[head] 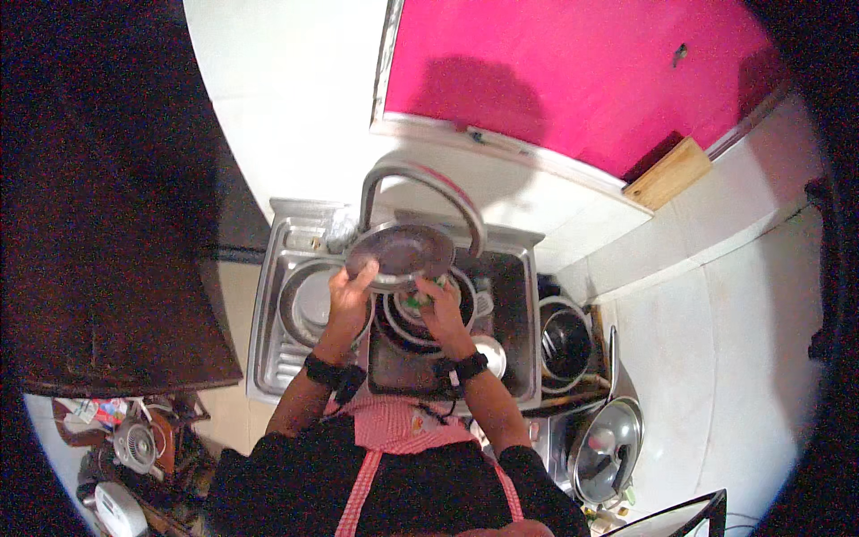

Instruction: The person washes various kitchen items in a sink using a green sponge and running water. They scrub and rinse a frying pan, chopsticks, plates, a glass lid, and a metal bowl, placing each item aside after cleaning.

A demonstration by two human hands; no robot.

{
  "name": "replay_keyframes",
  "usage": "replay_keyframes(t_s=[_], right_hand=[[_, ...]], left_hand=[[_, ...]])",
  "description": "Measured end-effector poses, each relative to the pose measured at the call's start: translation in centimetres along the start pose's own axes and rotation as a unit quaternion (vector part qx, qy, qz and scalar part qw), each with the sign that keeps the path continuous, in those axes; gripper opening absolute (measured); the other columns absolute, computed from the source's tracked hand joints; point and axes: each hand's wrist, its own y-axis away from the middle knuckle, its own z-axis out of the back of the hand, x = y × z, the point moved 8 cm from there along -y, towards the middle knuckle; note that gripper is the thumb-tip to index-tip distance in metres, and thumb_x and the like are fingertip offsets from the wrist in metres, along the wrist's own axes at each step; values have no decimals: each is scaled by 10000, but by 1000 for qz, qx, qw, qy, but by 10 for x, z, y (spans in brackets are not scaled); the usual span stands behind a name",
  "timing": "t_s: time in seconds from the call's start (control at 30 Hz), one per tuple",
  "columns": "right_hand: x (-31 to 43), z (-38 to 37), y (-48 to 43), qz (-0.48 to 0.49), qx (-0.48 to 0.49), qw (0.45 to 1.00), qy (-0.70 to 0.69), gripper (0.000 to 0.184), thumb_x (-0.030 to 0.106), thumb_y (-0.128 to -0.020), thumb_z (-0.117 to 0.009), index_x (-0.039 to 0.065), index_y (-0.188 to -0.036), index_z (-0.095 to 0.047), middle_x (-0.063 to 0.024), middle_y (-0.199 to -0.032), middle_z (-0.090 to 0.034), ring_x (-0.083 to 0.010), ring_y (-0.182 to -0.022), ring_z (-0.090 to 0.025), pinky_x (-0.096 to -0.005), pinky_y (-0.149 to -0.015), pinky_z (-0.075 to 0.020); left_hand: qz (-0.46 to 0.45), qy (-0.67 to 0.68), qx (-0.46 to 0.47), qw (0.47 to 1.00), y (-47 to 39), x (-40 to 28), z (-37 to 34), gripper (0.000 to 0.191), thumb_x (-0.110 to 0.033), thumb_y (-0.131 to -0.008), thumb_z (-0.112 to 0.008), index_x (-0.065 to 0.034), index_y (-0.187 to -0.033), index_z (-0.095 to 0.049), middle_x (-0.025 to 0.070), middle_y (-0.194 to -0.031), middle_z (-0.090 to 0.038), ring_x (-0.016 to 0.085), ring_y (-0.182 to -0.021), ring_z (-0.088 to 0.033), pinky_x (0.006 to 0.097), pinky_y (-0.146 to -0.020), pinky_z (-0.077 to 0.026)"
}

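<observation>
My left hand [350,292] grips a shallow, round metal dish [402,252] by its near left rim, thumb on the upper face. My right hand [439,305] holds the dish's near right edge, its fingers partly hidden. The dish is tilted beneath the curved faucet [423,171], above the sink. Below my right hand, something green and white [415,303] shows among nested round pots [396,329]; what it is cannot be made out. A white bowl [493,356] lies in the dark sink basin [402,376], near my right wrist.
On the drainboard [285,372] at left stands a wide metal basin [288,302] with a pale bowl [314,305] inside. A dark pot [567,342] and a glass-lidded pan [607,450] stand at right. A wooden board [668,174] leans by the pink panel [577,74].
</observation>
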Motion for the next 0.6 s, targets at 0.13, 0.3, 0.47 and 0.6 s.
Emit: replay_keyframes(t_s=[0.13,0.3,0.47,0.6], right_hand=[[53,21,0,95,34,963,248,194,156,-844,-672,26,-987,-657,-36,-926,-671,-210,-806,-654,-348,-723,-524],[97,-4,16,284,106,747,592,303,155,-758,-699,52,-1041,-661,-145,-1018,-675,-362,-930,-645,-406,-800,-519],[105,-49,33,381,198,687,586,353,107,-726,-684,86,-1077,-650,-128,-1060,-661,-347,-1016,-617,-451,-886,-494],[100,-63,30,346,237,723,550,284,193,-774,-667,87,-1036,-650,-141,-991,-667,-349,-947,-638,-447,-820,-509]], left_hand=[[-13,-218,83,972,-4,-12,4,295,-166,-913,-627,59,-1104,-638,63,-1020,-677,127,-890,-610,300,-821,-491],[-233,-523,175,801,7,-14,-19,176,-133,-855,-640,10,-944,-688,181,-898,-687,319,-845,-669,376,-745,-517],[-167,-656,172,715,13,19,-39,234,-265,-822,-690,-49,-913,-708,183,-804,-647,388,-754,-635,461,-664,-511],[-216,-685,131,683,22,8,-32,257,-296,-828,-697,-41,-862,-710,179,-734,-634,387,-690,-631,466,-616,-501]])
